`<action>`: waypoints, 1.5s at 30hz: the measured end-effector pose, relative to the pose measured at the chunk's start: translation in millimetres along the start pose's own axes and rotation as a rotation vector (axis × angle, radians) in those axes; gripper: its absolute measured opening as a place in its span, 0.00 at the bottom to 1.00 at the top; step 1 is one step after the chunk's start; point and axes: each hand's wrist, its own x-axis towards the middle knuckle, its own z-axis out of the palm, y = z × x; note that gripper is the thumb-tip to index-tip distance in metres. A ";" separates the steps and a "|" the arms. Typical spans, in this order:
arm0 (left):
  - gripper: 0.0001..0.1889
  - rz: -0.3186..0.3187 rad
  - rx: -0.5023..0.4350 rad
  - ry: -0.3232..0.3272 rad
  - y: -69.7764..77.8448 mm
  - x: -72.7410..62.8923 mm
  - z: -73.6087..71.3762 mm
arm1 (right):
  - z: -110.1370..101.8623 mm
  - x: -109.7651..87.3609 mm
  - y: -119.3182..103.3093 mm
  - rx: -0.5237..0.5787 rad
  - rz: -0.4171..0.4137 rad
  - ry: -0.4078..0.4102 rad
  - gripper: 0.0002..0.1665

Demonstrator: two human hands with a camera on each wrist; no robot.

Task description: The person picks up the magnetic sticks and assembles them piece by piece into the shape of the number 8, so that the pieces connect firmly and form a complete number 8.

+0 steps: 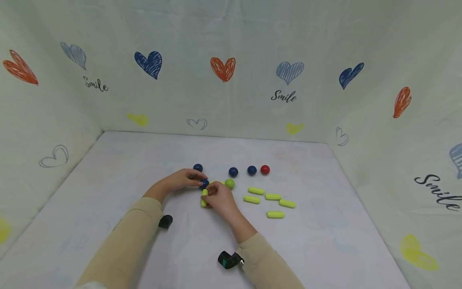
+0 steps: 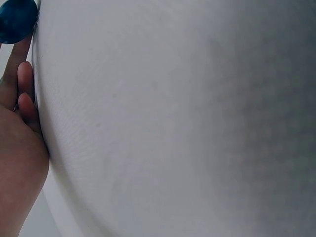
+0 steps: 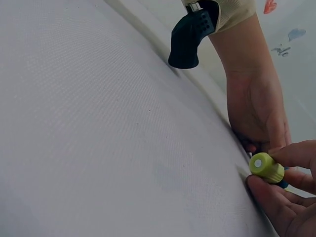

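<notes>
My left hand (image 1: pixel 182 179) pinches a dark blue ball (image 1: pixel 204 184) between thumb and fingers. In the left wrist view a shiny blue ball (image 2: pixel 17 20) shows at the fingertips. My right hand (image 1: pixel 221 200) pinches a yellow-green rod (image 1: pixel 204 198) upright in the head view, its upper end right at the blue ball. The right wrist view shows this rod (image 3: pixel 266 168) between thumb and fingers, with a pale disc on its end. Behind the right hand another yellow-green rod (image 1: pixel 217 183), partly hidden, runs from the blue ball toward a green ball (image 1: pixel 229 184).
A blue ball (image 1: pixel 197 167) lies just beyond my left hand. Farther right stand two more blue balls (image 1: pixel 233 172) and a red ball (image 1: pixel 265 169). Several loose yellow-green rods (image 1: pixel 272 197) lie right of my hands. Dark wrist cameras (image 1: pixel 230 260) hang by both sleeves.
</notes>
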 end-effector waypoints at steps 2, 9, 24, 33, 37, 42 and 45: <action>0.17 0.002 0.004 -0.001 0.5 -0.5 -0.3 | 0.8 1.5 1.0 0.004 0.002 0.001 0.15; 0.17 0.017 0.012 -0.002 -0.6 -0.1 -1.2 | 2.4 4.0 1.3 0.000 -0.009 0.026 0.14; 0.17 0.002 0.002 -0.002 2.5 -0.6 0.6 | 5.6 5.6 1.1 0.023 0.006 0.050 0.14; 0.17 0.009 0.000 -0.010 2.0 -0.1 1.3 | -5.9 3.8 1.0 -0.037 -0.033 0.063 0.13; 0.16 0.012 0.001 -0.006 3.4 -0.8 1.0 | -14.3 5.2 -3.5 -0.131 -0.075 0.128 0.12; 0.16 -0.016 0.024 0.000 3.9 -0.3 0.1 | -23.6 7.8 -5.4 -0.187 -0.075 0.178 0.13; 0.16 -0.020 0.027 -0.004 3.3 0.3 -0.5 | -29.7 9.4 -5.7 -0.207 -0.088 0.202 0.13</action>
